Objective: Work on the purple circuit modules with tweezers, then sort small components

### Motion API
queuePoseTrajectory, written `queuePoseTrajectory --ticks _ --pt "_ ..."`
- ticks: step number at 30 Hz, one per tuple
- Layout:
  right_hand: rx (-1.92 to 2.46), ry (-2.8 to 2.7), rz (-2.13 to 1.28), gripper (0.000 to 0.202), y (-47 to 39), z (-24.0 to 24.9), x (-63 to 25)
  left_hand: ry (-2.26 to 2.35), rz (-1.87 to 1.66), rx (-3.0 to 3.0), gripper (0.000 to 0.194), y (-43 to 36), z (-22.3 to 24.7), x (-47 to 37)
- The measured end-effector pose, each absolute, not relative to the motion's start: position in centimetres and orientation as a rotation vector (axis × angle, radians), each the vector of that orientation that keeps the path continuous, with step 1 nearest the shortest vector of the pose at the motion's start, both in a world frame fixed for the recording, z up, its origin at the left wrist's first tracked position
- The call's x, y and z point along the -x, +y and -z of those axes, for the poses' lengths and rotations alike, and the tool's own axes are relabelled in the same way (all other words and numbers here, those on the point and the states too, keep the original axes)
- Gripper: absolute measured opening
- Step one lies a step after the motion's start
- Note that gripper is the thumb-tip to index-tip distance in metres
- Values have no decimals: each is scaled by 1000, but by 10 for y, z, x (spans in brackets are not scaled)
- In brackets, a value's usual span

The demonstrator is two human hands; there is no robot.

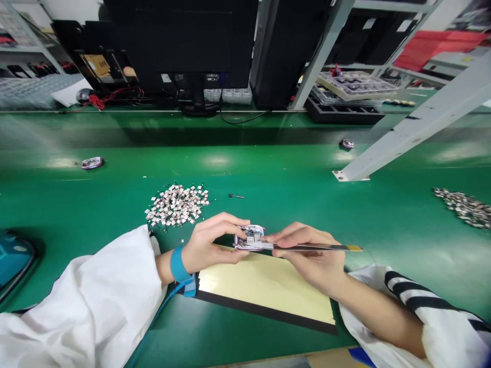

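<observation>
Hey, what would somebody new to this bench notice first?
Probably the heap of small white pieces on the green table, just beyond the left hand. Next, the bright yellow sheet beneath both hands, and the big black monitor standing at the back.

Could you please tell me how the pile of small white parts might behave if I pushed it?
The pile would probably spread rather than move as one, since its pieces lie loose and jumbled. Single pieces look flat and squarish, so they would likely slide more than roll. Thin dark bits poke out at the edge and might snag on neighbours.
</observation>
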State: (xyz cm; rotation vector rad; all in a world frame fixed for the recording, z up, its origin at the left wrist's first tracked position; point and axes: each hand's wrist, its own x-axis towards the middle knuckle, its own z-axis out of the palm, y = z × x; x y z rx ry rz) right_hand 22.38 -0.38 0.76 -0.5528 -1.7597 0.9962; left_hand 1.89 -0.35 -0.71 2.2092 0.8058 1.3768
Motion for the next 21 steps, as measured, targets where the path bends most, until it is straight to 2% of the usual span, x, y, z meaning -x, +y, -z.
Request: queuePoseTrajectory --ticks 12,21 --pt "522 -1764 -972 33 -5 -4 -226 791 -1392 -2264 20 -5 6 -18" --pt "497 -1765 -934 29 -7 -3 -221 819 -1404 -2365 13 -7 7 -19"
